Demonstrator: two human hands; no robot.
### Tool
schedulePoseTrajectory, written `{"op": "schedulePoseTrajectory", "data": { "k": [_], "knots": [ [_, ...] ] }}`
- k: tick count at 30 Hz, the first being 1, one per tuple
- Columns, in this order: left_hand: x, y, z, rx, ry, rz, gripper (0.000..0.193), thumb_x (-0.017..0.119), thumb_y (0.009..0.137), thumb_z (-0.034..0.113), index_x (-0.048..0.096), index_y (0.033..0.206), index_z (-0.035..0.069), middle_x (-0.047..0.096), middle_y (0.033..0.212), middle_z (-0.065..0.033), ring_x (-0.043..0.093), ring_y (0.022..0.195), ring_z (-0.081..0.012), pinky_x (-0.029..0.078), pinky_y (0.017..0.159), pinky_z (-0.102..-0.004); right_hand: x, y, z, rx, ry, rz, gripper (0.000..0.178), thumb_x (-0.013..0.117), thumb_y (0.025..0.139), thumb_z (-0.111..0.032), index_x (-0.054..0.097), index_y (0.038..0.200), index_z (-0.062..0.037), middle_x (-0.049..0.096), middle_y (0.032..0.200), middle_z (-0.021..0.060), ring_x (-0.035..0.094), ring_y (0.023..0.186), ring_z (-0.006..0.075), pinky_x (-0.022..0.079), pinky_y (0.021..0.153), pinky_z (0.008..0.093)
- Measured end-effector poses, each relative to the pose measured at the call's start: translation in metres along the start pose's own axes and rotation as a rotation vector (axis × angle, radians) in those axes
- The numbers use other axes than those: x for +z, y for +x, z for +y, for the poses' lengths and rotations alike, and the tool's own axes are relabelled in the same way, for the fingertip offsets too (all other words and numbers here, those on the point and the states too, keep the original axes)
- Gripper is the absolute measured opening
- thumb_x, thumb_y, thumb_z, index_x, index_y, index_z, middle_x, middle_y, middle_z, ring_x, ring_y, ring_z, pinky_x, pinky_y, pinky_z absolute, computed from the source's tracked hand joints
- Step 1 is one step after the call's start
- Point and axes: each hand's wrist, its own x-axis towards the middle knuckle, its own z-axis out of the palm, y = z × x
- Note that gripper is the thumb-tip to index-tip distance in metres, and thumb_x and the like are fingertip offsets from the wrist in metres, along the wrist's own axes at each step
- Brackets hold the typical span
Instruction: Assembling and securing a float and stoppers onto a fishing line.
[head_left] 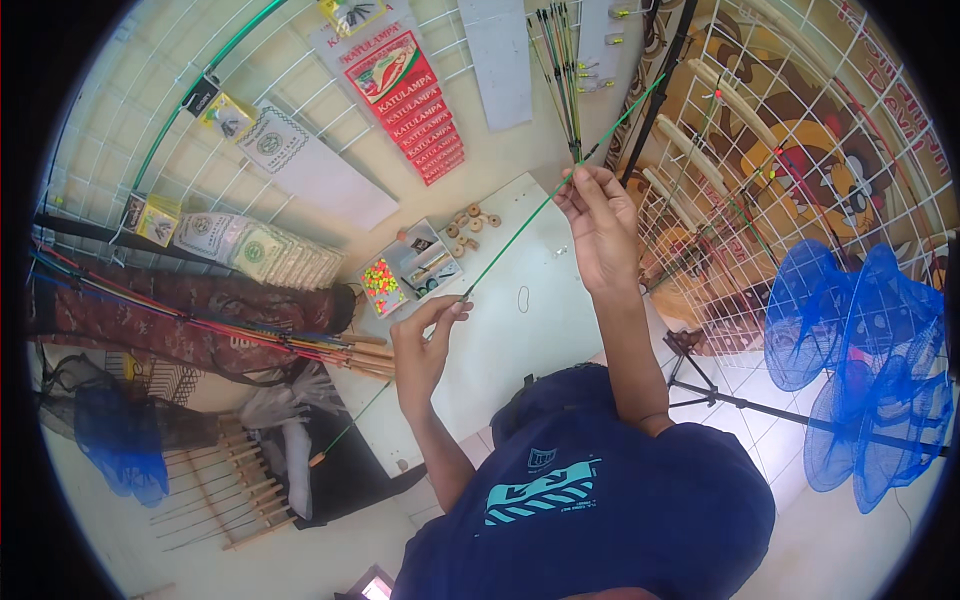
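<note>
A thin green fishing rod (pixel 521 232) slants over the white table (pixel 500 360), held in both hands. My left hand (pixel 425 350) pinches it between thumb and fingertips at a dark section. Farther up, my right hand (pixel 603 222) closes its fingers on it near another dark section, and the green tip rises past that hand toward the wall. Below my left hand a thin green length reaches down to a small tan handle end (pixel 317 460); my hand hides whether it is the same rod. A small dark loop (pixel 523 299) lies on the table between my hands.
A grey compartment tray (pixel 425 232) holds bright beads, with round tan discs (pixel 470 228) beside it. Bundled rods (pixel 200 325) and a camouflage bag (pixel 200 310) lie left. Blue nets (pixel 850 370) hang right, near a black stand (pixel 710 392). Wire grids with packets line the walls.
</note>
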Motion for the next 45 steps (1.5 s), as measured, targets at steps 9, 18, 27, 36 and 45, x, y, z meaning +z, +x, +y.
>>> {"op": "schedulePoseTrajectory", "data": {
  "k": [9,18,27,36,45],
  "knots": [
    [0.004,-0.001,0.0,-0.024,0.006,0.001,0.015,0.06,0.092,0.007,0.069,0.096,-0.005,0.072,0.087,-0.0103,0.069,0.078,-0.0168,0.051,0.076,-0.0278,-0.009,0.007,-0.003,-0.036,-0.086,0.051,0.016,0.066,0.09,-0.006,0.062,0.102,0.0032,0.066,0.09,0.0087,0.063,0.083,0.0157,0.051,0.08,0.0292],
    [0.004,0.001,0.001,-0.028,0.039,-0.016,0.015,0.061,0.091,0.006,0.069,0.096,-0.005,0.072,0.086,-0.0103,0.069,0.078,-0.0161,0.051,0.076,-0.0275,-0.015,0.012,-0.007,0.097,-0.016,0.063,0.017,0.067,0.088,-0.004,0.061,0.103,0.0025,0.065,0.092,0.0082,0.061,0.084,0.0149,0.05,0.08,0.0274],
    [0.003,0.002,-0.005,-0.017,0.052,-0.029,0.015,0.061,0.091,0.006,0.069,0.096,-0.005,0.073,0.086,-0.0103,0.069,0.079,-0.0156,0.051,0.075,-0.0267,-0.017,0.013,-0.01,0.017,-0.031,0.049,0.019,0.066,0.088,-0.003,0.063,0.107,0.0031,0.065,0.1,0.0077,0.059,0.083,0.0118,0.049,0.078,0.0259],
    [0.002,0.002,-0.01,0.011,0.044,-0.013,0.017,0.063,0.089,0.009,0.07,0.099,-0.003,0.073,0.085,-0.0113,0.07,0.076,-0.0152,0.051,0.071,-0.0267,-0.019,0.012,-0.004,-0.05,-0.045,0.036,0.02,0.067,0.088,-0.002,0.062,0.106,0.0024,0.065,0.098,0.0066,0.059,0.085,0.0113,0.048,0.077,0.0255],
    [0.003,0.005,-0.009,0.001,0.049,-0.026,0.015,0.062,0.089,0.006,0.069,0.097,-0.004,0.073,0.085,-0.0114,0.07,0.077,-0.0155,0.051,0.073,-0.0268,-0.036,0.02,-0.006,0.148,0.133,-0.164,0.025,0.064,0.09,-0.003,0.062,0.115,0.0027,0.065,0.1,0.0065,0.058,0.085,0.014,0.049,0.083,0.0293]
  ]
}}
